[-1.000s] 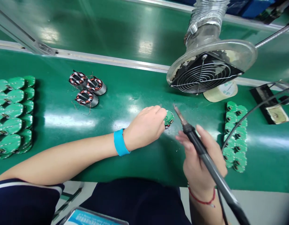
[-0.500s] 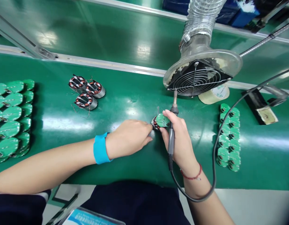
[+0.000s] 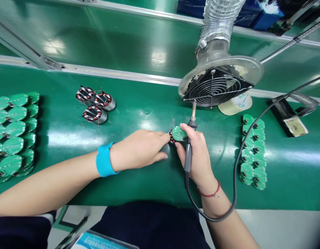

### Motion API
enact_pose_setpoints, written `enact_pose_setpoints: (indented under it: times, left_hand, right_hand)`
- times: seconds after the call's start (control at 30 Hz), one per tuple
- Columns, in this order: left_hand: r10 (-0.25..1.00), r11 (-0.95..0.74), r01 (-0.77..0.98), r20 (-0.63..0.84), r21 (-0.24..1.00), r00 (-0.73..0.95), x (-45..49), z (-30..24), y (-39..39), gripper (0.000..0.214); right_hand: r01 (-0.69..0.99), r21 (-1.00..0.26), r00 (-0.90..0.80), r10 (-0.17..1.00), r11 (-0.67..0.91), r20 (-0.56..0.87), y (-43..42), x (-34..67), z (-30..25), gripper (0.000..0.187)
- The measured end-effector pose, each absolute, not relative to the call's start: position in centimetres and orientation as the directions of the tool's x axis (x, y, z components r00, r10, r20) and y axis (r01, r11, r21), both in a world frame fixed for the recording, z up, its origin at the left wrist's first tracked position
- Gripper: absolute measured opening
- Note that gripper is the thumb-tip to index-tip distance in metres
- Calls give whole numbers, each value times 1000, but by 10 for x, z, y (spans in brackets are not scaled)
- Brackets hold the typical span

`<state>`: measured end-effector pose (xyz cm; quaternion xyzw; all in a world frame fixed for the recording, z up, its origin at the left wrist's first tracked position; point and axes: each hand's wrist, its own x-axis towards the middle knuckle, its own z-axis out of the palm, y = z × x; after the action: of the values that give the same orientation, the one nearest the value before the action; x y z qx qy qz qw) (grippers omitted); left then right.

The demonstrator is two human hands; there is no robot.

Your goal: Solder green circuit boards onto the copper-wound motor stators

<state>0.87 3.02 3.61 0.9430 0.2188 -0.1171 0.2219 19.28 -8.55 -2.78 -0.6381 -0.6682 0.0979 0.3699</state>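
My right hand [image 3: 200, 157] is wrapped round a soldering iron [image 3: 188, 157], its tip pointing up and away toward the fan hood. The thumb and forefinger of that hand also grip the edges of a round green circuit board [image 3: 179, 133]. Beneath the board is a motor stator [image 3: 171, 136] with copper windings, mostly covered by the board and fingers. My left hand [image 3: 140, 148], with a blue band at its wrist, reaches in from the left. Its fingertips touch the stator's left side, while the thumb is spread away from them.
A fume extractor hood [image 3: 214, 88] hangs beyond my hands, near a tape roll [image 3: 235, 104]. Three stators [image 3: 94, 114] stand left of centre. Green board stacks [image 3: 11, 136] sit far left; more boards [image 3: 253, 152] lie right. A soldering iron stand [image 3: 286, 117] is far right.
My left hand has loosened from a pinch, its thumb now apart from the fingers and the hand a little flatter. The right hand keeps the iron and board almost in place.
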Motion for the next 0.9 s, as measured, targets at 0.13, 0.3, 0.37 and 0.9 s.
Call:
enact_pose_setpoints:
  times: [0.13, 0.3, 0.37, 0.9]
  left_hand:
    - [480, -770, 510, -180, 383, 859, 16, 29, 27, 17]
    - [431, -735, 380, -45, 561, 901, 20, 24, 33, 19]
    - [335, -760, 317, -77, 568, 939, 14, 24, 39, 24]
    - [559, -481, 373, -50, 793, 828, 29, 7, 24, 17]
  right_hand:
    - [770, -607, 85, 913, 194, 400, -85, 192, -28, 56]
    - [794, -573, 106, 882, 204, 460, -87, 190, -29, 59]
    - [793, -573, 121, 867, 208, 483, -89, 191, -28, 60]
    - [724, -586, 82, 799, 364, 596, -92, 186, -16, 64]
